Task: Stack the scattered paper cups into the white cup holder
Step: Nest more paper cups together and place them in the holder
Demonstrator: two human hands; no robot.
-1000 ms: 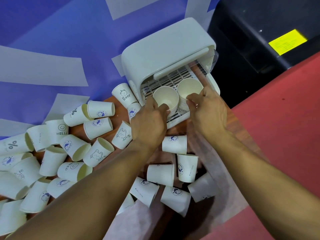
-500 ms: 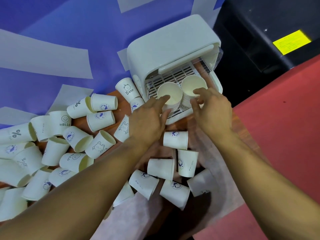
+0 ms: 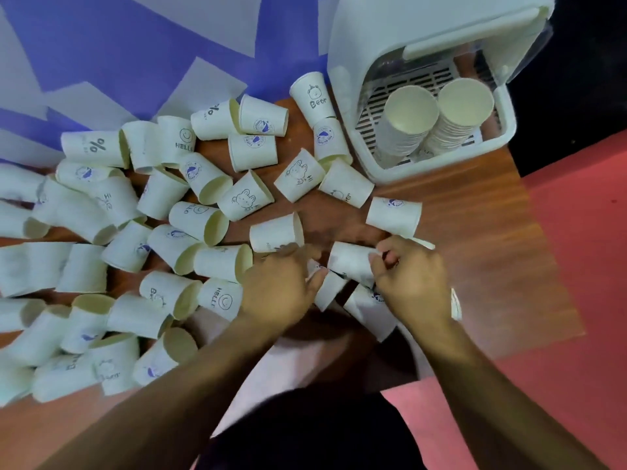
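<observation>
Head view. Looks down on a wood-grain table [image 3: 475, 212] strewn with paper cups [image 3: 190, 212], nearly all tipped on their sides, spread across the left and middle. At top right, the white cup holder [image 3: 424, 45], lid raised and opening turned toward the person, presumably for easy reach. Inside, on the slatted tray, two nested stacks side by side, mouths up: left stack [image 3: 409, 130] and right stack [image 3: 458, 113]. Nested that way, most likely, to save room and let further cups drop straight in.

Near the table's front edge, both hands low among a small cluster of fallen cups, well apart from the holder. Left hand [image 3: 281, 286] curled, fingertips on a slanted cup [image 3: 328, 295], apparently gripping it, though hard to confirm through the blur. Right hand [image 3: 414, 279] curled round the end of a lying cup [image 3: 349, 261], pinching it. Probably one cup per hand, perhaps for nesting before the carry to the stacks. Plenty left to collect, so judged far from finished.
</observation>
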